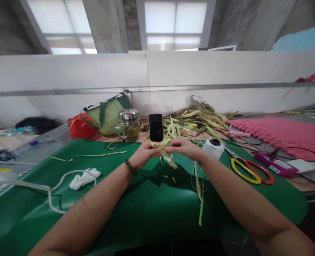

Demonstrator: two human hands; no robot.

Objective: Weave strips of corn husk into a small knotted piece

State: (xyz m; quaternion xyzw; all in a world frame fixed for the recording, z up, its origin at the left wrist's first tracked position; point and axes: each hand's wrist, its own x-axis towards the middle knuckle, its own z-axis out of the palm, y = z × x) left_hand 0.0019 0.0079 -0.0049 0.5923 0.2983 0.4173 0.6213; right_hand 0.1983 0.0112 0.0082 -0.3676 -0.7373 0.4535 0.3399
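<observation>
Both my hands are raised over the green mat (146, 206), close together in the middle of the view. Between them is a pale yellow-green corn husk (161, 144), folded or twisted, with loose ends hanging below. My left hand (146, 152), a dark beaded bracelet at its wrist, pinches the husk from the left. From the right, my right hand (185, 148) pinches it with thumb and fingers. Just behind the hands a black phone (156, 127) stands upright. A narrow husk strip (200, 199) lies on the mat below my right forearm.
Scissors (246, 170) with yellow and red handles and a white thread spool (213, 147) lie to the right. A husk pile (202, 115), a glass jar (130, 126) and a green bag (106, 113) stand behind. White cable (50, 190) and crumpled tissue (85, 178) are at left.
</observation>
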